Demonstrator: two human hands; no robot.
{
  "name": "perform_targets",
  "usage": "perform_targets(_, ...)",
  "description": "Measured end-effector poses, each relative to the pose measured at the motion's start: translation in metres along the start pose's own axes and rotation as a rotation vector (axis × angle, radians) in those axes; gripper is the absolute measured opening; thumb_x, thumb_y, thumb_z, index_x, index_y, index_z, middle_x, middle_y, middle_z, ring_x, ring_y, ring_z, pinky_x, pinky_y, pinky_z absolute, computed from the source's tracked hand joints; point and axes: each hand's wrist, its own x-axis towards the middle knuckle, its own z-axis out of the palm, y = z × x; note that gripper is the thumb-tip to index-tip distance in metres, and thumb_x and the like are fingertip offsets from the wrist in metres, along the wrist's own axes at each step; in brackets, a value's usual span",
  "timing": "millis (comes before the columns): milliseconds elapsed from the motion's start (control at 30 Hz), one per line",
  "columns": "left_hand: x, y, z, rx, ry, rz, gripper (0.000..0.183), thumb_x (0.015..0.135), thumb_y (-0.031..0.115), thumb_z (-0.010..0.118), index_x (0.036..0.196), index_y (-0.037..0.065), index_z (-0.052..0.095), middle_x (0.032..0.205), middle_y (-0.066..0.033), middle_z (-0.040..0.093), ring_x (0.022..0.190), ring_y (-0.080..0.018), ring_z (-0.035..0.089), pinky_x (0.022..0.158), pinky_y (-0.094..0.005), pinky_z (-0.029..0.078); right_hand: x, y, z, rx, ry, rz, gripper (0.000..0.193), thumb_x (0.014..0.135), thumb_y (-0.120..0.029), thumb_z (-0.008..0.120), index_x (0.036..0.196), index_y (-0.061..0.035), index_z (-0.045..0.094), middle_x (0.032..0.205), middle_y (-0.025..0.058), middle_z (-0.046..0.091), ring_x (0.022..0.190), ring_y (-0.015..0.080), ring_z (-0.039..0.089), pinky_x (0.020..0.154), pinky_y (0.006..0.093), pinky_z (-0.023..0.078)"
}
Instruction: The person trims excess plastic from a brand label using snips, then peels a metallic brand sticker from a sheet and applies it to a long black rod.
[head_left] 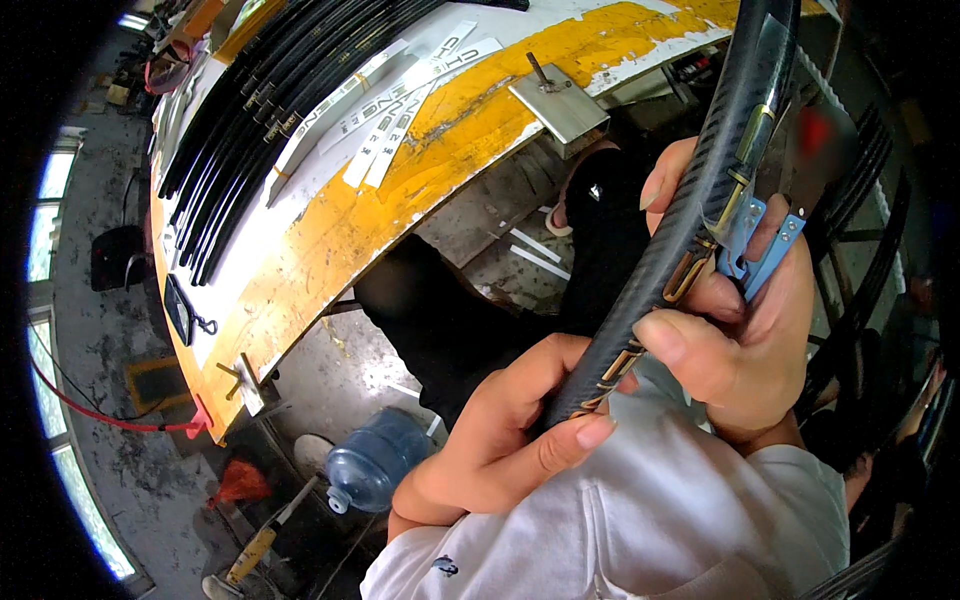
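While a yellow-and-white surface (330, 235) stretches across the room, bearing a row of thin black tubes (262, 125), I see one patterned black tube (650, 255) slanting up before the person, well apart from that row. Of the hands, the left hand (510, 425) is closed round its lower end; the right hand (745, 345) is partly curled, thumb against the tube, a blue-handled tool (775, 258) tucked among its fingers.
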Motion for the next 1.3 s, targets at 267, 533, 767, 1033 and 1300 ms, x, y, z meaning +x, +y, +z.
perform_targets(267,0.002,0.003,-0.002,-0.038,-0.052,-0.013,0.034,0.086,0.020,0.058,0.111,-0.002,0.049,0.078,0.0011,0.046,0.067,-0.0051,0.038,0.063,-0.0189,0.031,-0.005,0.006,-0.005,0.001,-0.034,-0.017,0.063,0.052,-0.011,0.072,0.108,0.0027,0.045,0.072,-0.0036,0.041,0.061,0.0018,0.041,0.060,0.0144,0.038)
perform_targets(533,0.000,0.001,-0.005,-0.170,-0.129,-0.063,0.034,0.086,0.020,0.058,0.111,-0.001,0.049,0.078,0.0013,0.047,0.067,-0.0041,0.039,0.061,-0.0187,0.030,-0.005,0.014,0.003,0.187,0.064,-0.187,0.054,0.059,-0.008,0.064,0.107,0.0063,0.043,0.100,0.0108,0.044,0.069,0.0040,0.044,0.059,0.0153,0.042)
perform_targets(767,0.000,-0.004,0.001,0.019,-0.037,0.078,0.035,0.085,0.021,0.060,0.110,-0.002,0.050,0.079,0.0002,0.048,0.069,-0.0059,0.041,0.064,-0.0191,0.032,-0.005,0.007,0.002,0.196,0.060,-0.124,0.046,0.067,-0.016,0.061,0.103,0.0070,0.043,0.086,0.0054,0.042,0.058,0.0031,0.038,0.050,0.0172,0.035)
perform_targets(1033,0.007,-0.002,-0.005,-0.361,-0.238,-0.040,0.041,0.088,0.022,0.052,0.116,-0.006,0.043,0.077,-0.0045,0.050,0.063,-0.0068,0.044,0.057,-0.0181,0.035,-0.001,0.006,-0.001,0.184,0.109,0.008,0.050,0.080,-0.045,0.055,0.094,0.0022,0.045,0.065,0.0017,0.043,0.050,0.0044,0.038,0.045,0.0191,0.031)
perform_targets(1300,0.023,0.016,0.002,-0.300,-0.246,0.065,0.039,0.090,0.026,0.044,0.113,-0.005,0.042,0.073,-0.0058,0.051,0.051,-0.0039,0.040,0.048,-0.0172,0.035,-0.008,0.010,0.012,0.305,0.012,-0.083,0.047,0.080,-0.041,0.061,0.091,0.0015,0.045,0.056,0.0013,0.043,0.040,0.0023,0.034,0.036,0.0167,0.024)
